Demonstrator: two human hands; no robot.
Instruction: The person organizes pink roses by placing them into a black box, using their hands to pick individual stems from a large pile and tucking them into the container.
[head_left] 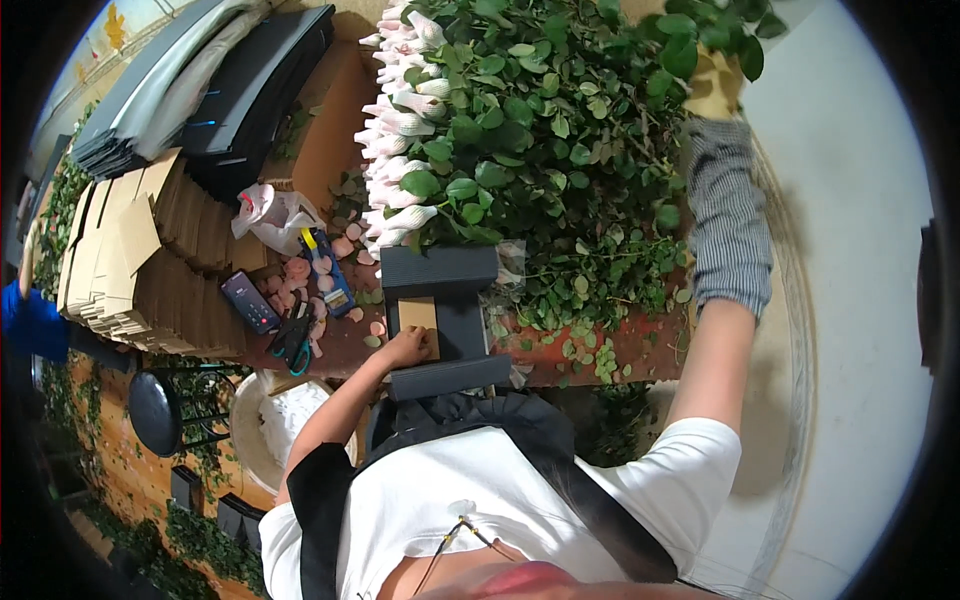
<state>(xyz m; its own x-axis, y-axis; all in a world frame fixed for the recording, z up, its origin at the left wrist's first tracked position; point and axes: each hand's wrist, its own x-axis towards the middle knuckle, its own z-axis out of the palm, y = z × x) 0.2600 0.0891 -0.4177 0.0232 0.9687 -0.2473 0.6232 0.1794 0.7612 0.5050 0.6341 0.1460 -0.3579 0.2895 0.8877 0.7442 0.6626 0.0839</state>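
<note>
My bare left hand (408, 347) lies with curled fingers on a small tan cardboard piece (418, 314). The cardboard rests on a black corrugated sheet (462, 322), whose near and far sides are folded up. Far out to the right is my right hand (715, 82) in a yellow glove, with a striped sleeve over the forearm. Green leaves hide its fingers, so its grip does not show. Beside it spreads a thick pile of leafy rose stems (570, 150). Their pale pink rose heads (400, 125), in white netting, line up on the left.
Left on the red table (620, 345) are a phone (249, 302), scissors (294, 338), a blue-and-yellow box cutter (328, 275), loose petals and a plastic bag (275, 215). Stacked cardboard (120, 250) and black sheets (255, 95) stand beyond. A stool (160, 412) and white tub (250, 440) stand below.
</note>
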